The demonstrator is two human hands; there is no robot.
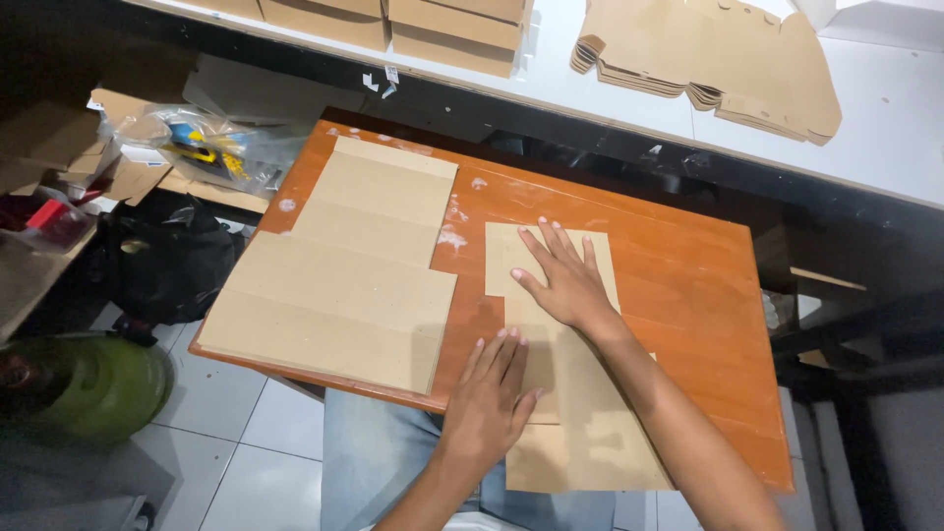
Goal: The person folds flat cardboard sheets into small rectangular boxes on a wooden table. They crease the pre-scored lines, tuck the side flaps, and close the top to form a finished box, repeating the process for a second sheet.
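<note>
While both hands — left hand (489, 395), right hand (562, 280) — press flat w/ fingers spread, cardboard sheet (565, 393) runs lengthwise near-to-far.

**Hidden and cropped parts**

Both hands cover parts of the card sheet (580, 433), hiding its creases there. The boxes (393, 20) are cut by the top edge. The bag (197, 147) contents are blurred. The green object (93, 383) is dim and unidentifiable.

Bare strip of orange table (688, 295) right of hands: free passage. Left blocked by stepped cardboard stack (344, 275) (flat, low). Far: white shelf (885, 118) crowded with folded boxes (708, 59).
</note>
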